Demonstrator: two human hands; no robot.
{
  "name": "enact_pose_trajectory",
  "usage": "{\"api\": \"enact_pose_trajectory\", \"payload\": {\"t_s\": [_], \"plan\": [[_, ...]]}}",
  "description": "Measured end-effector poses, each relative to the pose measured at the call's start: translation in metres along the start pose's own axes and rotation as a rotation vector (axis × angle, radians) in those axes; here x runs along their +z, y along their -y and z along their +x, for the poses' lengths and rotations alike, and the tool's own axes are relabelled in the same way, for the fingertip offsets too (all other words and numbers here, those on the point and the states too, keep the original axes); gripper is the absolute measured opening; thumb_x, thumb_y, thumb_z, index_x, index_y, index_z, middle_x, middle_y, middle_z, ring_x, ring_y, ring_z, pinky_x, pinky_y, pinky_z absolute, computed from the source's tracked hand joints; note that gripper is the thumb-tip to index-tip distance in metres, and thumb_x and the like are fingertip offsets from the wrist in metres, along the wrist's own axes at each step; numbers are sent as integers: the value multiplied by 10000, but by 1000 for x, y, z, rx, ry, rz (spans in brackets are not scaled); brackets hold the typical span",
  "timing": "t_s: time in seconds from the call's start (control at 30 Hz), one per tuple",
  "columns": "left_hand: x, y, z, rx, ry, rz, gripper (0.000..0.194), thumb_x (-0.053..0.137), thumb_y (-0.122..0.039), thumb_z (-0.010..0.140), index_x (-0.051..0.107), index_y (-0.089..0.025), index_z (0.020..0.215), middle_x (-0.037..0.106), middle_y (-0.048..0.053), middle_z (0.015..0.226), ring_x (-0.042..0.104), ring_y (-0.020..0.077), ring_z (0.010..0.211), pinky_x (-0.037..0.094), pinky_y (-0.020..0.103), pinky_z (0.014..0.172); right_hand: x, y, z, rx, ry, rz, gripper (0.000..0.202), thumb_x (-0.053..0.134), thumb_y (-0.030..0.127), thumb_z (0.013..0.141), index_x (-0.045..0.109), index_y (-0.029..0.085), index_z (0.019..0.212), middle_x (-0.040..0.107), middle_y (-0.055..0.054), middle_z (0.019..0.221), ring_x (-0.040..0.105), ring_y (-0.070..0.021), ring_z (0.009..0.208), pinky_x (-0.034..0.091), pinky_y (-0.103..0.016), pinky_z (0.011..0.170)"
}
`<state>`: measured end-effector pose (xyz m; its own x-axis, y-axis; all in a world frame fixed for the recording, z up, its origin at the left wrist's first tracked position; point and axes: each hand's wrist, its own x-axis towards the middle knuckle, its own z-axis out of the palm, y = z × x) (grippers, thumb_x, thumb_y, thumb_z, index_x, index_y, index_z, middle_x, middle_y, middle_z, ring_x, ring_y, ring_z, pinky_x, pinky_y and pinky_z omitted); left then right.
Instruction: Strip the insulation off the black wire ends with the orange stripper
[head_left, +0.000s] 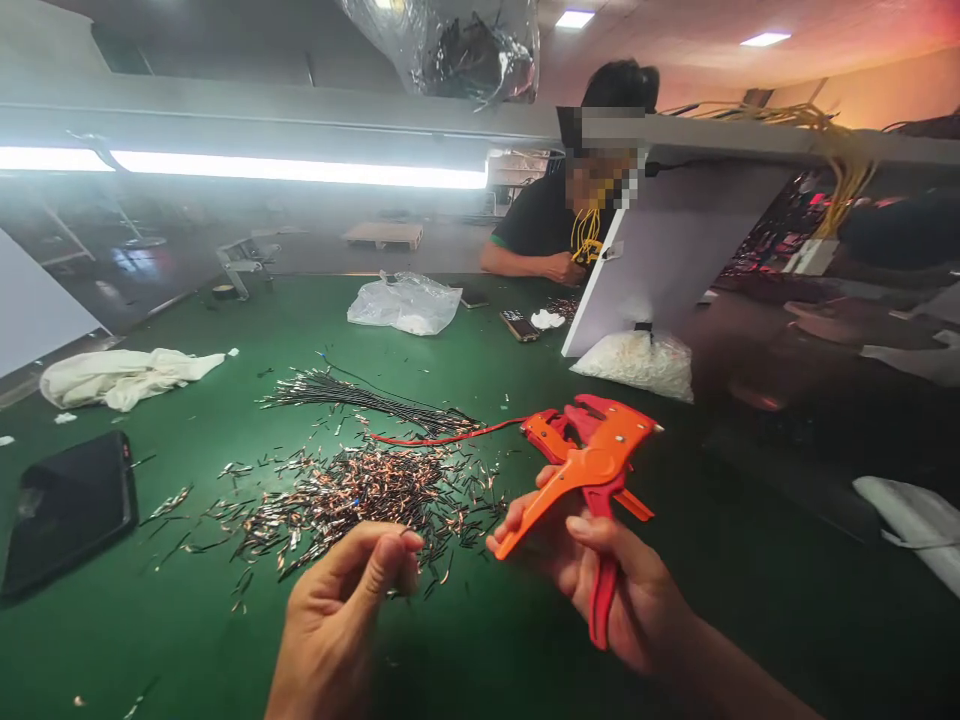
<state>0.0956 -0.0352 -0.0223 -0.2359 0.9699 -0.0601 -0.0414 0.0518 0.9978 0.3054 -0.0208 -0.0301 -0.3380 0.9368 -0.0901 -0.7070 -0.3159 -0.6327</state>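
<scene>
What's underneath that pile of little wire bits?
The green table shows around the pile and between its scattered edge pieces; whatever lies under its dense middle is covered.

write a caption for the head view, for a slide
Right hand holding an orange and red wire stripper beside a pile of short wire pieces on a green tabletop

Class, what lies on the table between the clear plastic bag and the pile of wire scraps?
In the head view, a bundle of black wires and part of a red wire lie between the bag and the pile.
</scene>
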Motion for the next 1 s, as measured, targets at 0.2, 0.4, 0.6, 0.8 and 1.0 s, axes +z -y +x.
{"api": "enact_pose_trajectory", "payload": {"t_s": [0.2,0.4,0.6,0.8,1.0], "plan": [[17,1,3,-1,97,46,299,746,-534,774,752,-236,752,738,46,1041,642,204,905,520,289,813,-6,-12,-5,366,205,93,475,600,377,879,500,212,1313,657,-96,947,640,-236,873,574,-410,716],[30,9,-1,-266,433,-393,342,820,-502,711,715,-186,636,707,57,835,658,213,888,520,305,809,-11,-16,-8,531,404,71,596,695,306,650,576,134,1208,664,-119,944,648,-215,775,555,-325,652],[29,3,-3,-393,554,-656,378,836,-487,702,615,-181,680,576,-40,640,429,35,392,336,147,357,-4,-19,-7,603,424,42,554,605,431,759,587,85,1191,696,-188,973,630,-159,583,449,-219,467],[28,21,-12,-347,673,-465,395,784,-538,743,677,-163,681,560,-15,530,527,95,391,378,185,356,-4,-25,-5,498,332,-36,446,462,504,916,668,119,1007,723,-133,834,653,-187,610,451,-250,534],[33,17,-14,-145,499,-263,437,786,-576,711,705,-164,592,620,69,886,620,180,779,506,246,594,-1,-22,-10,453,370,-8,424,496,556,941,617,256,1216,691,-62,962,661,-241,879,486,-416,873]]}}
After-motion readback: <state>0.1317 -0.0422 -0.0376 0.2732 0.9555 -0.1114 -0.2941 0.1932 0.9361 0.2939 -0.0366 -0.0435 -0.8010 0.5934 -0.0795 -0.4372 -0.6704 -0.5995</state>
